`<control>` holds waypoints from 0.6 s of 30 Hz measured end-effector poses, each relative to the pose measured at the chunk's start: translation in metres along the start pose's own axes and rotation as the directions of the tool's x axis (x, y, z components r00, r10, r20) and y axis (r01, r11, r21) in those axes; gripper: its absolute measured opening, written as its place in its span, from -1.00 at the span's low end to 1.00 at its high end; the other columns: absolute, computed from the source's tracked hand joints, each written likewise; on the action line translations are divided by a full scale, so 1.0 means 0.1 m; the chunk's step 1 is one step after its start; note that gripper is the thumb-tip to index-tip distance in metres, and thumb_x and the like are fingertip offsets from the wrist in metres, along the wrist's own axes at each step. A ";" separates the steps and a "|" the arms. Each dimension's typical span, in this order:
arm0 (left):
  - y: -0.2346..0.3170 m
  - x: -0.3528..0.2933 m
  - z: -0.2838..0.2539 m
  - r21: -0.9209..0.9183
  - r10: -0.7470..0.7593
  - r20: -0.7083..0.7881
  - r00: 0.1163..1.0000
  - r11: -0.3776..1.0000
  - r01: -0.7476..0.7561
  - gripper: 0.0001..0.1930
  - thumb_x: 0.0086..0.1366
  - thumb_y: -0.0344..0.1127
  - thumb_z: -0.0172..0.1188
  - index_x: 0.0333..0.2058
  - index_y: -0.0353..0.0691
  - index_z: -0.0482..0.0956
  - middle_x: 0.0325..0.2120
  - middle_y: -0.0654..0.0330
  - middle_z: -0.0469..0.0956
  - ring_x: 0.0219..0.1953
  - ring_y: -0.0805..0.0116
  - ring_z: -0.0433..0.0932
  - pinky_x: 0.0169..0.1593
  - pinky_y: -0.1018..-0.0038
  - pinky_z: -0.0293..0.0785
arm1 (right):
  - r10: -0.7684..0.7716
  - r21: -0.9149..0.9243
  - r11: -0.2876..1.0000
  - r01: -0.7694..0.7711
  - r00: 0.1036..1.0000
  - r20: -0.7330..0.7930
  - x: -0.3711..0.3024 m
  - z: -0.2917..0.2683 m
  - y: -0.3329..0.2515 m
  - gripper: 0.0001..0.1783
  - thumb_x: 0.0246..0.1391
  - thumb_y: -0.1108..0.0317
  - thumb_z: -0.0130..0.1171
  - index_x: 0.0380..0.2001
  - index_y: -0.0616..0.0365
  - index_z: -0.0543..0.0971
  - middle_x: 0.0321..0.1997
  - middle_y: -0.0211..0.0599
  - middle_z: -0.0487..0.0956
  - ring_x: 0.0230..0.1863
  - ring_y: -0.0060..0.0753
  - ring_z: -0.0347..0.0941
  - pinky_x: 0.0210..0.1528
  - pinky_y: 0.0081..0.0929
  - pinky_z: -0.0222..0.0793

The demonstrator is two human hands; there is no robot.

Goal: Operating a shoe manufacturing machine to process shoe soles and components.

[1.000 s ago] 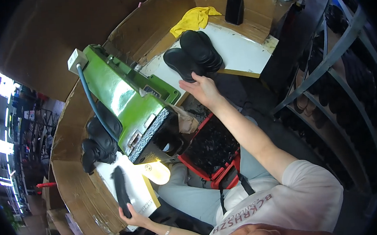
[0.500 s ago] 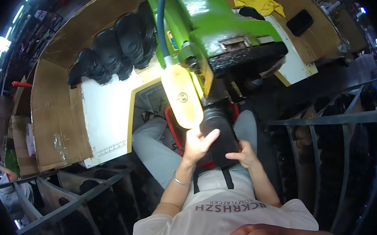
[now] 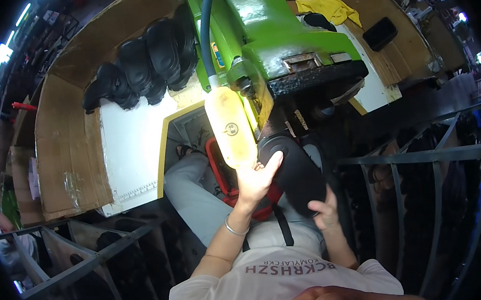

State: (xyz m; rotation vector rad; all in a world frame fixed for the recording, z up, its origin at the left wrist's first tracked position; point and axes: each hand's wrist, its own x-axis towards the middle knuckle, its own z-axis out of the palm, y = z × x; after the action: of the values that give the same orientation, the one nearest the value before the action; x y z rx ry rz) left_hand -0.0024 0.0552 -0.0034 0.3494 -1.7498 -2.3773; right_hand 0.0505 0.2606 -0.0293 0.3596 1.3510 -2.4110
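A black shoe sole (image 3: 301, 176), long and round-ended, slants under the head of a green machine (image 3: 300, 40). Its flat face is turned up, and whether an upper hangs beneath it cannot be seen. My left hand (image 3: 255, 182) grips the sole's left edge near its far end, thumb on top and fingers mostly hidden. At the near right end, my right hand (image 3: 325, 208) holds the edge, thumb over the face. Just beyond my left hand hangs a lit yellow-white lamp (image 3: 230, 125) on a blue-grey cable. The machine's working point is hidden in shadow.
Several black shoes (image 3: 139, 62) lie on the white table (image 3: 129, 152) at the left, inside cardboard walls (image 3: 70, 145). A yellow cloth (image 3: 331, 10) and a black tray-like piece (image 3: 380, 33) are at the right. A red bin (image 3: 214, 157) stands between my legs; metal racks (image 3: 414, 154) flank me.
The sole has swung so its near end points further right. My right hand has moved right and nearer with it, while my left hand has shifted slightly right.
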 end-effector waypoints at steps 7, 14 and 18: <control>0.06 0.09 0.07 -0.097 0.070 0.006 0.998 0.993 -0.069 -0.86 0.14 -0.54 0.22 -0.31 -0.39 0.50 -0.44 0.28 0.53 -0.42 0.63 0.45 -0.33 0.70 0.39 | -0.234 0.035 0.968 0.248 0.943 -0.235 0.56 -0.08 -0.68 -0.53 -0.07 0.61 0.10 0.00 0.35 0.38 -0.09 -0.15 0.49 -0.05 -0.27 0.45 0.04 -0.38 0.37; 0.13 0.06 -0.33 0.055 0.054 0.091 0.994 0.997 -0.059 -0.67 0.07 -0.58 0.25 -0.14 -0.38 0.45 -0.30 0.19 0.54 -0.26 0.49 0.50 -0.14 0.56 0.44 | -0.349 0.066 0.932 0.357 0.930 -0.113 1.05 0.42 -0.84 -0.65 -0.05 0.61 0.13 -0.12 0.26 0.45 -0.17 -0.25 0.51 -0.14 -0.38 0.47 -0.03 -0.48 0.39; 0.31 -0.05 -0.52 -0.060 0.138 -0.031 0.990 0.988 -0.139 -0.68 0.06 -0.54 0.27 -0.17 -0.47 0.50 -0.32 0.16 0.58 -0.28 0.48 0.52 -0.16 0.58 0.44 | -0.348 -0.026 0.937 0.347 0.937 -0.041 1.05 0.64 -0.69 -0.57 -0.13 0.63 0.14 -0.09 0.26 0.46 -0.20 -0.28 0.51 -0.17 -0.44 0.46 -0.07 -0.53 0.38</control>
State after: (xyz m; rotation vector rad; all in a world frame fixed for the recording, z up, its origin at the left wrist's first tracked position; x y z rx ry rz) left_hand 0.0174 0.0000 0.0122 0.2416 -1.6282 -2.3123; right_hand -0.0764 0.2206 0.0165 0.1812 1.5692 -2.6842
